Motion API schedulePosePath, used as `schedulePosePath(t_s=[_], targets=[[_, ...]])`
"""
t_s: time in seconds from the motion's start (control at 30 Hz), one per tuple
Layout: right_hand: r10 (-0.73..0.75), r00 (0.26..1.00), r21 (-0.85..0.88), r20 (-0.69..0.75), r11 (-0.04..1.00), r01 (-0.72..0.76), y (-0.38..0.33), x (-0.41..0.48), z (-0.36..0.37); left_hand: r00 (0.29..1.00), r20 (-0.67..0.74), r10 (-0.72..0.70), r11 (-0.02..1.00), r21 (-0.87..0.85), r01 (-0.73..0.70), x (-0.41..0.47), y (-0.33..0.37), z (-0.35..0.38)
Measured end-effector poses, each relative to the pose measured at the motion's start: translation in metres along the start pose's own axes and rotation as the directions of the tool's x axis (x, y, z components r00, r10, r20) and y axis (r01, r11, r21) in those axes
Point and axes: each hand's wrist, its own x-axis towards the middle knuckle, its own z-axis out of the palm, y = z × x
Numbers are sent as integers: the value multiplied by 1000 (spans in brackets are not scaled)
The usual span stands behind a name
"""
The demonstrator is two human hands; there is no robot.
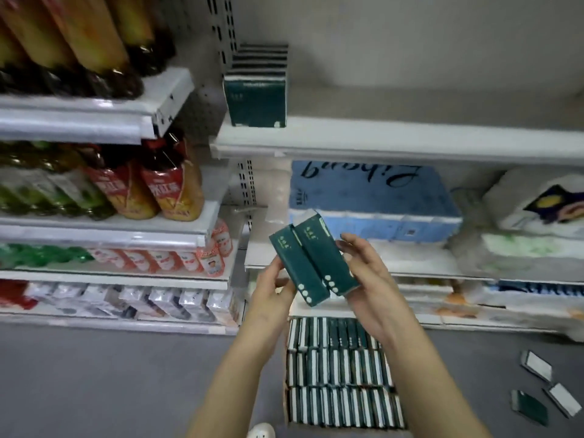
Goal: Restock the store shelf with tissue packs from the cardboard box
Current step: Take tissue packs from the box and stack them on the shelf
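Two dark green tissue packs are held side by side in mid-air, between my hands. My left hand grips the left pack from below and my right hand grips the right pack from its right side. Directly beneath them on the floor stands the cardboard box, filled with several rows of green and white packs standing on edge. On the upper white shelf a row of matching green packs stands at the far left, against the upright.
Three loose packs lie on the grey floor at the right. A blue tissue bundle and white wrapped rolls fill the shelf below. Bottled drinks crowd the left shelving. A white shoe shows at the bottom edge.
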Motion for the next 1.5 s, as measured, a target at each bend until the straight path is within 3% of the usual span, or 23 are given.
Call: schedulePosePath(t_s=[0.07, 0.27, 0.4, 0.6, 0.77, 1.03, 1.13, 1.27, 1.43, 1.5], targets=[[27, 997, 8, 67, 1000, -27, -18, -3, 9, 997, -66, 25, 998, -50, -29, -5, 18, -2], [235, 951, -139, 204, 968, -209, -61, -21, 31, 997, -79, -25, 943, -333, -2, -26, 76, -12], [213, 958, -155, 189, 970, -185, -83, -29, 38, 998, 5, -62, 845, -532, 55, -41, 109, -19], [143, 961, -208, 237, 974, -94, -108, -35, 50, 994, 101, 35, 899, -439, 13, -49, 131, -22], [106, 965, -221, 241, 974, -52, -111, -23, 56, 996, 30, 89, 957, -280, -77, -42, 138, -27], [-4, 992, -231, 130, 972, 34, -109, 28, 78, 991, -34, 130, 964, -229, -135, 6, 147, -62], [-61, 985, -263, 163, 959, 103, -111, 52, 92, 988, -56, 145, 983, -101, -150, 38, 154, -74], [-121, 973, -353, 198, 917, 186, -116, 86, 115, 966, 14, 259, 952, 164, -258, 85, 166, -88], [-257, 965, -292, 50, 920, 260, -124, 130, 128, 955, -27, 296, 951, 97, -292, 139, 172, -104], [-311, 950, -309, -20, 906, 290, -123, 142, 125, 951, -59, 303, 945, 149, -292, 157, 167, -110]])
